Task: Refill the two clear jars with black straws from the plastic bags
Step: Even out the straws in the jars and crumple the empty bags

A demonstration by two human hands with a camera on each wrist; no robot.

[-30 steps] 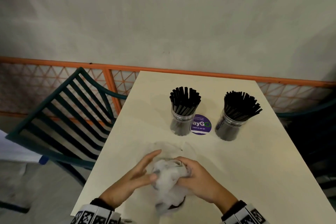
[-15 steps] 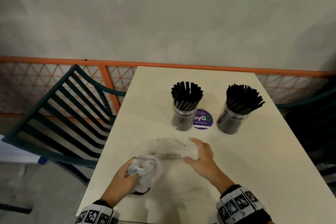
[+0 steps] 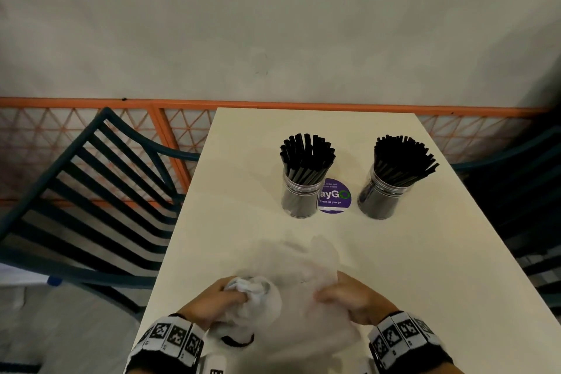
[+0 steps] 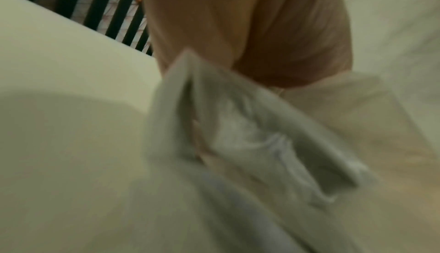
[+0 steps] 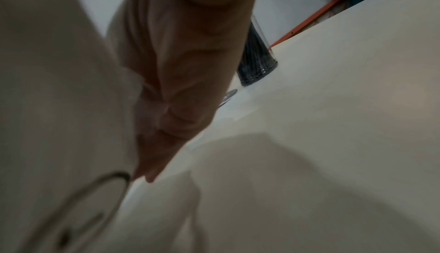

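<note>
A: The left hand point(image 3: 212, 302) grips a crumpled bag point(image 3: 255, 294) at the table's point(image 3: 243, 191) near edge; the right hand point(image 3: 352, 297) pinches the second bag point(image 3: 306, 270) beside it.

B: Both jars point(image 3: 303, 197) stand full, mid-table. A careless sweep of the bags could tip them.

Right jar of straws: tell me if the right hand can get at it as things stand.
Probably yes. The table between the right hand and the right jar looks bare, so nothing blocks the way. But the hand is gripping an empty plastic bag, which it would need to let go of first.
</note>
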